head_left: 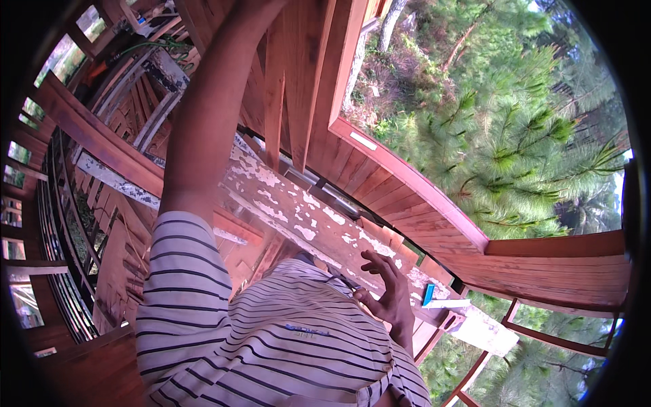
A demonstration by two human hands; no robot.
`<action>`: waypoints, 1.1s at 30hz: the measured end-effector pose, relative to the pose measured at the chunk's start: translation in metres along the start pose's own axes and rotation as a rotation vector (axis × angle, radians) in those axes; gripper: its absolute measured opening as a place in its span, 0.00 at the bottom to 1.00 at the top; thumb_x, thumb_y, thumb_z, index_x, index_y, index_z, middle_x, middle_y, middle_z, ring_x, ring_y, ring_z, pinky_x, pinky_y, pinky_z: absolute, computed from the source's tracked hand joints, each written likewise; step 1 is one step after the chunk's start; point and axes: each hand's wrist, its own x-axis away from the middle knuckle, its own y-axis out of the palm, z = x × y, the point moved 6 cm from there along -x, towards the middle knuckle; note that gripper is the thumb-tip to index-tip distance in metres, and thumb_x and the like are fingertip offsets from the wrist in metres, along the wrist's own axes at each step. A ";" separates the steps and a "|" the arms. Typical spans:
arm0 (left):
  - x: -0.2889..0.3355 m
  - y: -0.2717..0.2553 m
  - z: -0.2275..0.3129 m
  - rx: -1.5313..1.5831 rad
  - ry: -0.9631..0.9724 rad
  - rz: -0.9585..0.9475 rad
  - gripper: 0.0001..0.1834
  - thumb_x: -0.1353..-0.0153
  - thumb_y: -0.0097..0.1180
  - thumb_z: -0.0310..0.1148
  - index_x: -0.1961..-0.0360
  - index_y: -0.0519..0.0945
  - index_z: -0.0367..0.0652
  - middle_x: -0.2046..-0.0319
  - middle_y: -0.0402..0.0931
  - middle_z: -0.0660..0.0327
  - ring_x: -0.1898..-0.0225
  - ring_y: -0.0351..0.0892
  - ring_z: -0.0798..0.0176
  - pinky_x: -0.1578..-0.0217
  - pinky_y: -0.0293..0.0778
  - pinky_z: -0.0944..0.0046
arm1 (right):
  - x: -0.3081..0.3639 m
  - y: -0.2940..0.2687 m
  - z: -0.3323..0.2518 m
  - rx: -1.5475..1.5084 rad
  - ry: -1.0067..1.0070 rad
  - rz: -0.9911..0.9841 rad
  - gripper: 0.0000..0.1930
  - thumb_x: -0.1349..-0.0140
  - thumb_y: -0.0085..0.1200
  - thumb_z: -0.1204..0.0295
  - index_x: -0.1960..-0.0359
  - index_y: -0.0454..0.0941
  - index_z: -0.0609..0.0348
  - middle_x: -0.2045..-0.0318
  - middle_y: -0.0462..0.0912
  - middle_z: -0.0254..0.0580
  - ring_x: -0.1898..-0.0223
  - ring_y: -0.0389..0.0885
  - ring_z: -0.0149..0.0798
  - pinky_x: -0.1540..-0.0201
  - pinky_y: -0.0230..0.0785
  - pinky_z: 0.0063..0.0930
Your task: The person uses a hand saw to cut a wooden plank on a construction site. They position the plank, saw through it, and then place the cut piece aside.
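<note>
My left arm reaches up past the upright reddish-brown boards (310, 88), and its hand is beyond the top edge of the picture. My right hand (392, 295) hovers in front of my striped shirt, over the near side of a long plank with peeling paint (298, 210). Its fingers are bent but apart from the thumb, and nothing shows between them. To the right of that hand lies a small square with a blue handle and a pale blade (444, 303), close to the plank's right end.
A wooden wall (380, 180) with a wide window opening runs behind the plank; trees show outside. Small wood blocks (434, 270) sit along the plank's far edge. To the left are a curved wooden rail (102, 132), frames with flaking paint (159, 119) and scattered timber pieces (115, 271).
</note>
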 end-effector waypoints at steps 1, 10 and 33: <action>0.051 0.037 -0.034 0.066 -0.062 0.010 0.40 0.45 0.68 0.47 0.38 0.72 0.32 0.48 0.81 0.48 0.46 0.81 0.55 0.44 0.78 0.54 | 0.010 -0.009 0.009 0.062 0.064 0.029 0.42 0.47 0.73 0.50 0.35 0.73 0.60 0.43 0.80 0.54 0.51 0.87 0.51 0.51 0.81 0.42; 0.277 0.054 -0.195 -0.230 -0.462 -0.072 0.41 0.55 0.72 0.34 0.44 0.63 0.31 0.57 0.80 0.38 0.55 0.83 0.33 0.55 0.80 0.44 | 0.005 -0.012 0.009 0.093 0.206 0.092 0.38 0.48 0.76 0.57 0.36 0.74 0.56 0.46 0.82 0.46 0.49 0.87 0.45 0.48 0.82 0.38; 0.364 0.050 -0.258 -0.763 -0.942 -0.626 0.29 0.53 0.73 0.49 0.61 0.84 0.32 0.65 0.85 0.43 0.62 0.87 0.40 0.57 0.83 0.45 | -0.049 -0.004 0.009 0.139 0.182 0.010 0.35 0.43 0.72 0.53 0.37 0.76 0.54 0.47 0.84 0.46 0.52 0.88 0.43 0.51 0.82 0.37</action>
